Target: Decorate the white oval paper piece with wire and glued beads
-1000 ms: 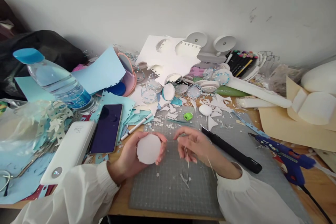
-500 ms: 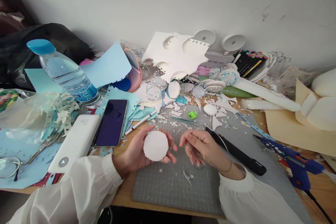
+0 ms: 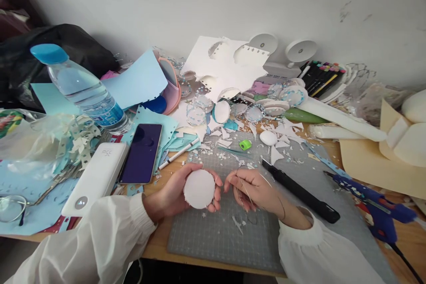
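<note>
A round white disc [image 3: 199,189] with a slightly rough rim rests in my left hand [image 3: 171,193], its flat face turned up and the fingers curled round its edge. To the right, my right hand [image 3: 254,188] pinches a thin pale strand, like fine wire or thread [image 3: 247,193], between thumb and fingers. A loop of it shows beneath the hand, and a fine length lies by the left fingertips. A small gap separates the hands. Both are over the grey cutting mat [image 3: 213,244], where paper scraps [image 3: 238,224] lie below.
A black utility knife [image 3: 301,191] lies right of my right hand, with a blue glue gun [image 3: 372,204] beyond. A phone [image 3: 141,153], a white power bank [image 3: 95,179] and a water bottle [image 3: 89,93] occupy the left. White paper scraps [image 3: 276,155] and a green sharpener-like piece [image 3: 245,144] lie ahead.
My right hand has moved slightly left, closer to the disc, and its strand has shifted. The left fingers have curled in more at the disc's right edge. The view has tilted slightly.
</note>
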Available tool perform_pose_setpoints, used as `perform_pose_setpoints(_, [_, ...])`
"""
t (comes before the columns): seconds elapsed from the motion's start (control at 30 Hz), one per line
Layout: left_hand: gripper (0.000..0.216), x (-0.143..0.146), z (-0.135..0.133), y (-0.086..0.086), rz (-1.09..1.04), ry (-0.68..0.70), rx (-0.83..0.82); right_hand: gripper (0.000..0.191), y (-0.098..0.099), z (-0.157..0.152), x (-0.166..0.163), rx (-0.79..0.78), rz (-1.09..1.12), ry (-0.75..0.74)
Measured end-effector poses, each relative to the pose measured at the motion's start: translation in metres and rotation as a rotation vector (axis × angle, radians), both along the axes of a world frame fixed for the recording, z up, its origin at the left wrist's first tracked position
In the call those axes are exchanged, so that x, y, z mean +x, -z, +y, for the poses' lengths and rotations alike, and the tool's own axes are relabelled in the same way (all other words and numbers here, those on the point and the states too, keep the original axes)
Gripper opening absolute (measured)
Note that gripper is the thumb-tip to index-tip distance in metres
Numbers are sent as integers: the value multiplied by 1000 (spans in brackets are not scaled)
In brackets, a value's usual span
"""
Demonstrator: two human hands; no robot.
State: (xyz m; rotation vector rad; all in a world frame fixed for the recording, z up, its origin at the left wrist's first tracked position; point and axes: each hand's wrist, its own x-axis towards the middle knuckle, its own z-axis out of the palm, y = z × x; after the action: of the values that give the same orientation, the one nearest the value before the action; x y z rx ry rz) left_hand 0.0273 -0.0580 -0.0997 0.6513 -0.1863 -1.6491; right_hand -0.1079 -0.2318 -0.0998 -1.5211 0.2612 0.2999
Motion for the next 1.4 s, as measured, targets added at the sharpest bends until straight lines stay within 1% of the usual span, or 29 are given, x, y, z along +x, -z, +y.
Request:
perform_pose_setpoints(0.23, [44,-1,0,-4,-142,-66,48,42,0,-1,-1,-49,24,-12])
perform_pose_setpoints(0.3, [42,-1,0,-4,-143,-72,52,43,-1,1,0,-16,15,4])
perform_pose_setpoints(0.43, [39,-1,1,-1,-110,-85,33,38,-7,5,3,105,-53,91])
perform_pose_setpoints(0.5, [39,-1,1,0,-103,-92,25,37,-9,7,2,159,-78,102])
perform_pose_setpoints(0.6, [37,-2,1,1,-86,-96,30,37,-8,7,2,148,-134,96])
perform_pose_setpoints(0.67, [38,-2,1,1,-84,-92,36,36,-6,6,2,117,-231,121])
perform_pose_setpoints(0.73, [41,-2,1,1,-97,-81,38,36,-5,6,3,123,-310,167])
perform_pose_setpoints(0.8, [44,-2,1,1,-93,-47,36,35,-4,5,4,176,-321,196])
perform_pose_setpoints(0.9, [45,-2,1,2,-35,23,41,34,-1,6,4,243,-273,197])
perform_pose_setpoints(1.07, [45,-2,3,4,21,76,52,38,0,7,2,121,-275,211])
perform_pose_setpoints(1.27, [58,-3,3,3,16,84,57,35,-4,5,2,6,-234,194])
perform_pose_setpoints(1.33, [59,-3,3,3,4,87,61,35,-5,6,2,-69,-251,212])
perform_pose_setpoints(1.4, [59,-4,3,1,-16,82,70,34,-4,8,1,-191,-309,278])
